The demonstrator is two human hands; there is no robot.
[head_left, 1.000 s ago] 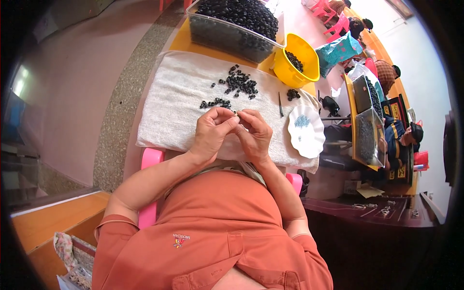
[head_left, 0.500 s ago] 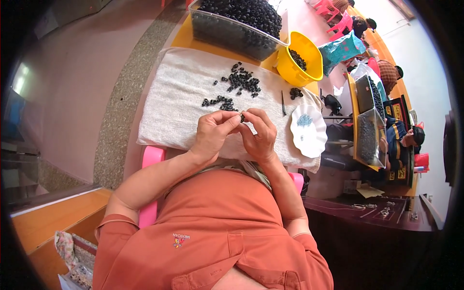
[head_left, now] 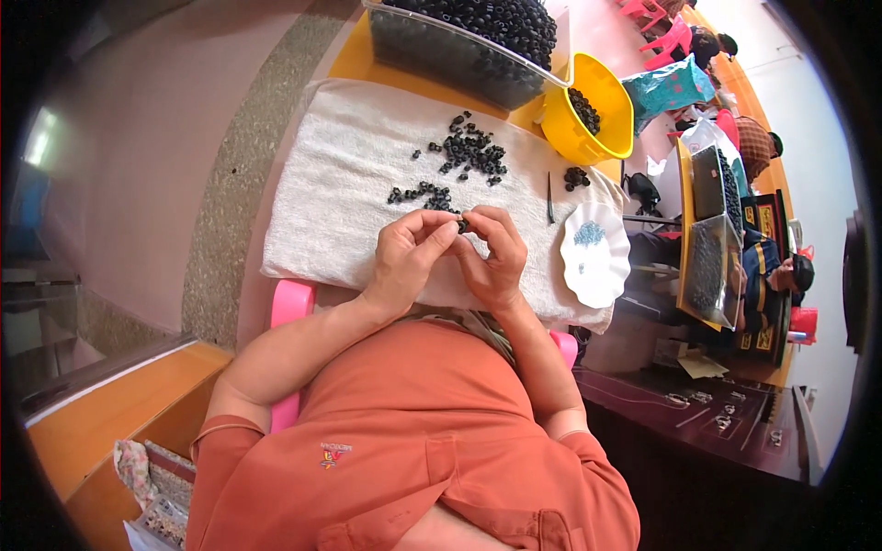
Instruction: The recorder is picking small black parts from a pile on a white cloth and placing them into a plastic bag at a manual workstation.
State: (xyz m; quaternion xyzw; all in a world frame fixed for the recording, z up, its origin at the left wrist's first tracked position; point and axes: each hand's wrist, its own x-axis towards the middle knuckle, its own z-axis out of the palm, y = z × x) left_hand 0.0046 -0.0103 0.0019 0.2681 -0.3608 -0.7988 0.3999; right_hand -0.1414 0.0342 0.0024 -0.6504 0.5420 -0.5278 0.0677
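Observation:
My left hand [head_left: 402, 255] and my right hand [head_left: 494, 259] meet over the near part of a white towel [head_left: 322, 174]. Between their fingertips is a small black ring-like piece [head_left: 462, 225], pinched from both sides and partly hidden by the fingers. Just beyond the hands lies a loose group of similar black pieces [head_left: 423, 196], with a larger scattered pile [head_left: 472, 151] farther back. Right of the hands are slim dark tweezers [head_left: 550, 198] and a white wavy-rimmed plate [head_left: 599, 286] bearing tiny blue bits [head_left: 589, 234]. A small cluster of black pieces [head_left: 577, 178] sits near the tweezers.
At the back stand a clear plastic bin [head_left: 432, 57] heaped with black pieces and a yellow bucket [head_left: 558, 127] holding more. A pink chair [head_left: 292, 298] shows beside me. To the right, a person [head_left: 767, 275] sits behind another table with clear bins [head_left: 707, 266].
The view has shifted slightly, so the bin, bucket and plate appear farther right. Both hands keep their pinch on the small black piece, with little visible finger movement.

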